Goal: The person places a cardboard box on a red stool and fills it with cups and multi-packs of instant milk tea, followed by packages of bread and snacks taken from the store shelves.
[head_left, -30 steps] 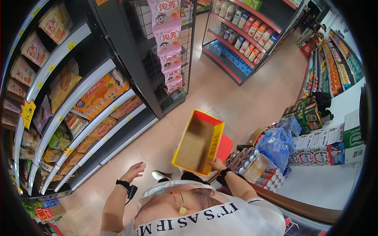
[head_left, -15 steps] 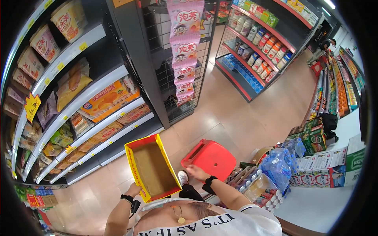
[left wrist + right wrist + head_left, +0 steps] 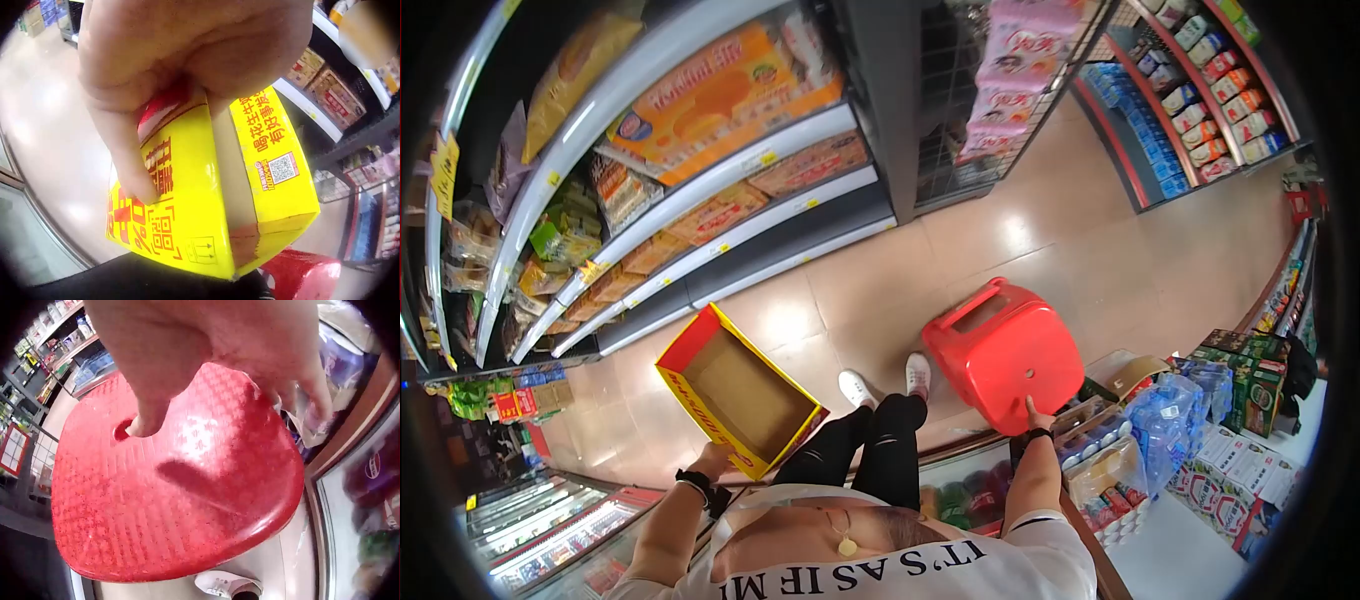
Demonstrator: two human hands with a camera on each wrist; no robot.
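Observation:
An open yellow box with a red and brown inside point(image 3: 745, 395) hangs at the left of the legs in the head view. My left hand point(image 3: 712, 462) grips its near wall; the left wrist view shows the thumb of that hand point(image 3: 187, 62) lying on the printed yellow side point(image 3: 187, 206). A red plastic stool point(image 3: 1010, 350) is at the right, its seat tilted. My right hand point(image 3: 1038, 415) holds the seat's near edge. In the right wrist view the thumb of the hand point(image 3: 212, 350) lies on the seat point(image 3: 187, 487) by the small hole, with the other fingers over the edge.
Shelves of packaged food point(image 3: 730, 235) run along the left. A wire rack with pink packets point(image 3: 1010, 90) stands beyond. At the right, wrapped bottles point(image 3: 1165, 415) and cartons point(image 3: 1230, 470) stand on a counter. Tiled floor point(image 3: 880, 270) lies between, with two white shoes point(image 3: 917, 375) on it.
The yellow box passed from the right hand to the left hand and moved left. The right hand has taken hold of the stool, which shifted right in view. The head view has turned downward.

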